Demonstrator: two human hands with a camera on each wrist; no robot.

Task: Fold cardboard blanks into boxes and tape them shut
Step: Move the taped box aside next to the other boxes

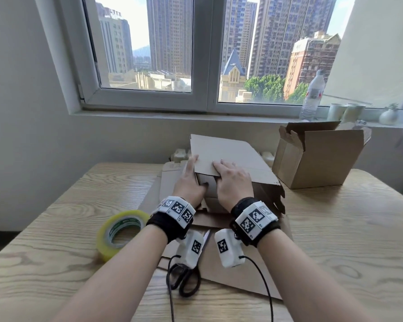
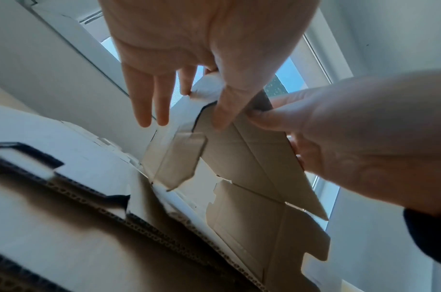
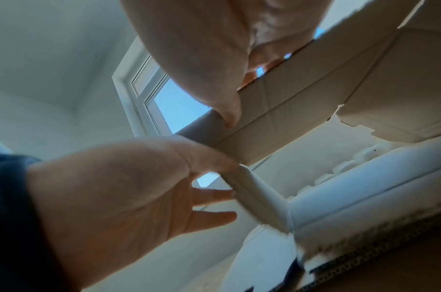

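Note:
A half-folded cardboard blank stands at the table's middle, with its big brown panel tipped up toward the window. My left hand is at its left side and pinches a white flap between thumb and index, the other fingers straight. My right hand lies over the panel's near edge, fingers on top and thumb underneath, gripping it. A yellow-green tape roll lies near my left forearm. The box's inside is hidden by the panel.
Black-handled scissors lie on flat blanks between my wrists. A folded box with its top flaps open stands at the back right. A water bottle and cups line the window sill. The wooden table stretches right.

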